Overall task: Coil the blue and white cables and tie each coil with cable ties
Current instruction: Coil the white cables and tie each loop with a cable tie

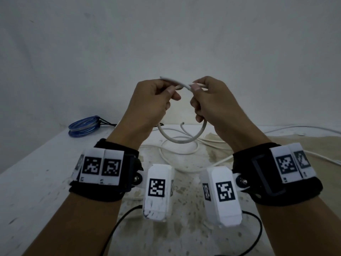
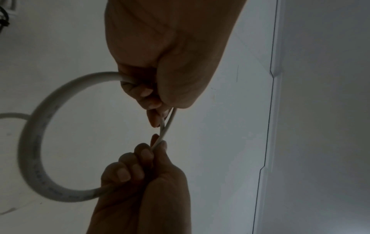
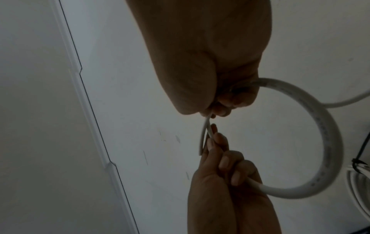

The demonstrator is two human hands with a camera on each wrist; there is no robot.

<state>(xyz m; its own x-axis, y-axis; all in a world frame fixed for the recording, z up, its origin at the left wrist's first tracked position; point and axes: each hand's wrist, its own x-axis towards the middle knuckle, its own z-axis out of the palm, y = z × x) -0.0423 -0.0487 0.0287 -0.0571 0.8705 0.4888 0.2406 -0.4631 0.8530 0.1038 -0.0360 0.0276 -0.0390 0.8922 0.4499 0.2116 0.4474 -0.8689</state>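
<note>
Stained white desk (image 1: 36, 182): carries the rest. Loose round white plastic cable (image 1: 181, 140): slack lies mid-desk, one loop raised between both hands, its crossing strands running hand to hand. Tied coil of blue cable (image 1: 84, 126): far left corner. Left hand (image 1: 147, 102), right hand (image 1: 212, 100): each curled around the loop, equally near the crossing.

head view downward, wrist views close, upward
</note>
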